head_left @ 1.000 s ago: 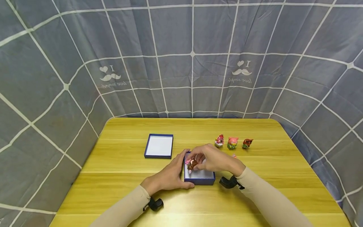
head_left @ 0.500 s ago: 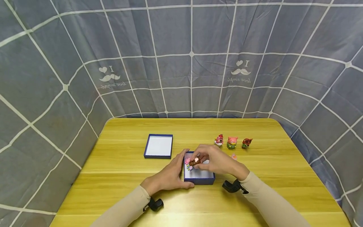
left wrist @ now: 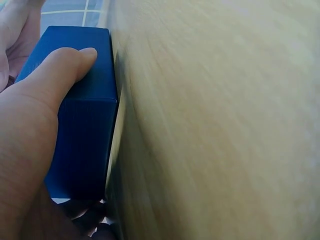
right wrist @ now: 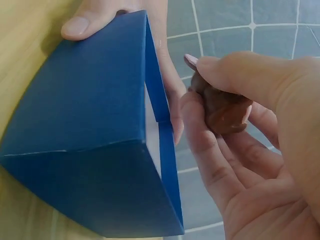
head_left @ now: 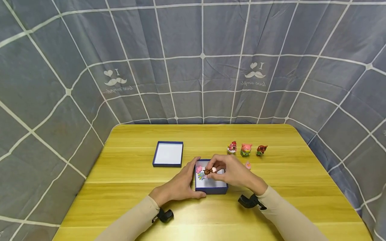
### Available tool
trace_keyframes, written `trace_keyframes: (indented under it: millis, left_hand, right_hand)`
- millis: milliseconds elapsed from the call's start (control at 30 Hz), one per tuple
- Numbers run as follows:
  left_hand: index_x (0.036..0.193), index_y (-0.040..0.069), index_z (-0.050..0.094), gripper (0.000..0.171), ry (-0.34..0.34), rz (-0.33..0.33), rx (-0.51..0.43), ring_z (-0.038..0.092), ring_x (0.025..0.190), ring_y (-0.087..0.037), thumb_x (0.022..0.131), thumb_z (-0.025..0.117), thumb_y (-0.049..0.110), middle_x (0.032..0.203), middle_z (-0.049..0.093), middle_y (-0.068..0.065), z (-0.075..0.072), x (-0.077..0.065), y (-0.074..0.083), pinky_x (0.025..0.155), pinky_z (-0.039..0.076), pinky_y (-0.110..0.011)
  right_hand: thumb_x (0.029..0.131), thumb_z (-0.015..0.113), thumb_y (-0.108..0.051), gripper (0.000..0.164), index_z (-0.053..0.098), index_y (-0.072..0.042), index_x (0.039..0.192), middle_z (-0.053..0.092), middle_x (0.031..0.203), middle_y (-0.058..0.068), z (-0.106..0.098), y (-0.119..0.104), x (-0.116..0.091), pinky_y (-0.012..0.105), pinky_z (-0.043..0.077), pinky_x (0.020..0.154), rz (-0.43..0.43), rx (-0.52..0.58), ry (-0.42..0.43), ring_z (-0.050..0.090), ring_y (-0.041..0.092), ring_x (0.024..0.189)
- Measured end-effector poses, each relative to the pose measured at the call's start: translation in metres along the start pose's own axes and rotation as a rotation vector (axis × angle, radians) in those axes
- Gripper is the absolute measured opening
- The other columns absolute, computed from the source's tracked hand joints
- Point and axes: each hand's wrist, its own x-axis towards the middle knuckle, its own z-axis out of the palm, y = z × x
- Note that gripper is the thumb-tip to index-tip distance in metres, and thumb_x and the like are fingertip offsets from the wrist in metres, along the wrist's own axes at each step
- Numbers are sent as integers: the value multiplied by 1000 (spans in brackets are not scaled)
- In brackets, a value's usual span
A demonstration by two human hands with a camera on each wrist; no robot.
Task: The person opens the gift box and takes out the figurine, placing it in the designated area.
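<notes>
A blue box with a white inside stands on the table, its top uncovered. My left hand grips it at the left, with the thumb on the near wall and the fingers along the left side. Over the box, my right hand pinches a small brown figurine between thumb and fingers. The right wrist view puts this figurine outside the box's opening, above the rim. Inside the box at the left lie a pink figurine and a small blue-and-pastel piece.
The blue box lid, white inside, lies face up at the back left. At the back right stand a red-and-white figurine, a pink pig-like figurine and a dark red figurine. A small pink figurine sits behind my right wrist.
My right hand has turned the brown figurine and shifted it slightly right, away from the pieces at the box's left side. The left hand stays on the box.
</notes>
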Motion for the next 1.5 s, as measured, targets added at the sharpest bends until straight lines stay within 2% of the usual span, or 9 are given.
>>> trace_keyframes:
  millis: [267, 467, 700, 833, 1000, 1167, 1300, 1400, 1500]
  left_hand:
    - [189, 14, 5, 140, 6, -2, 4, 40, 173, -39, 93, 98, 53, 190, 29, -25, 1, 1, -1, 141, 39, -62]
    - [189, 16, 4, 139, 3, -3, 9, 43, 171, -37, 92, 98, 54, 189, 32, -24, 1, 1, -1, 139, 42, -62]
    - [189, 15, 5, 139, 5, -1, 6, 43, 171, -37, 92, 99, 52, 188, 33, -24, 1, 1, 0, 140, 41, -62]
    - [189, 16, 4, 140, 3, -4, 3, 42, 172, -38, 92, 99, 52, 188, 33, -24, 2, 2, 0, 141, 40, -62]
    - [188, 15, 4, 140, 6, 5, 3, 43, 170, -39, 92, 99, 51, 187, 34, -26, 3, 2, -1, 140, 41, -63]
    - [189, 17, 5, 139, 5, -1, -3, 43, 170, -37, 92, 99, 51, 186, 35, -25, 2, 2, -1, 140, 41, -63]
    - [189, 16, 6, 139, 9, 1, -14, 44, 169, -36, 92, 100, 50, 185, 36, -24, 2, 2, -1, 139, 41, -63]
    - [189, 17, 5, 140, 8, 1, -20, 44, 169, -35, 91, 100, 49, 185, 36, -24, 3, 2, -2, 140, 40, -63]
    - [189, 17, 4, 140, 6, 3, -23, 43, 170, -36, 92, 100, 49, 186, 35, -24, 3, 2, -2, 141, 39, -63]
  right_hand:
    - [102, 91, -10, 19, 74, -17, 108, 85, 120, 2, -1, 1, -8, 27, 70, 99, 9, 2, 43, 83, 12, 109]
    - [101, 87, 0, 23, 71, -16, 106, 86, 128, 9, -4, 1, -15, 32, 69, 105, 7, 9, 79, 85, 20, 117]
    - [99, 92, -4, 25, 71, -17, 104, 85, 123, 4, -6, 4, -21, 27, 69, 101, 20, 1, 149, 85, 17, 112]
    - [96, 97, -7, 26, 75, -14, 110, 85, 117, 3, -7, 6, -25, 26, 71, 95, 16, -2, 201, 85, 14, 104]
    - [97, 97, -10, 30, 83, -12, 123, 87, 115, 3, -12, 7, -31, 26, 71, 89, 20, -50, 266, 83, 6, 98]
    - [97, 96, -6, 29, 87, -8, 124, 88, 118, 6, -18, 9, -38, 22, 70, 93, 3, -102, 333, 82, 6, 99]
    - [93, 98, -5, 29, 89, -13, 119, 89, 115, 5, -25, 11, -44, 18, 65, 82, -4, -171, 404, 82, 7, 96]
    - [92, 101, -8, 30, 90, -20, 117, 91, 114, 1, -29, 13, -49, 16, 60, 82, 18, -226, 453, 83, 7, 99]
    - [92, 101, -10, 30, 90, -21, 117, 91, 116, -2, -33, 17, -54, 14, 59, 91, 46, -250, 485, 82, 7, 103]
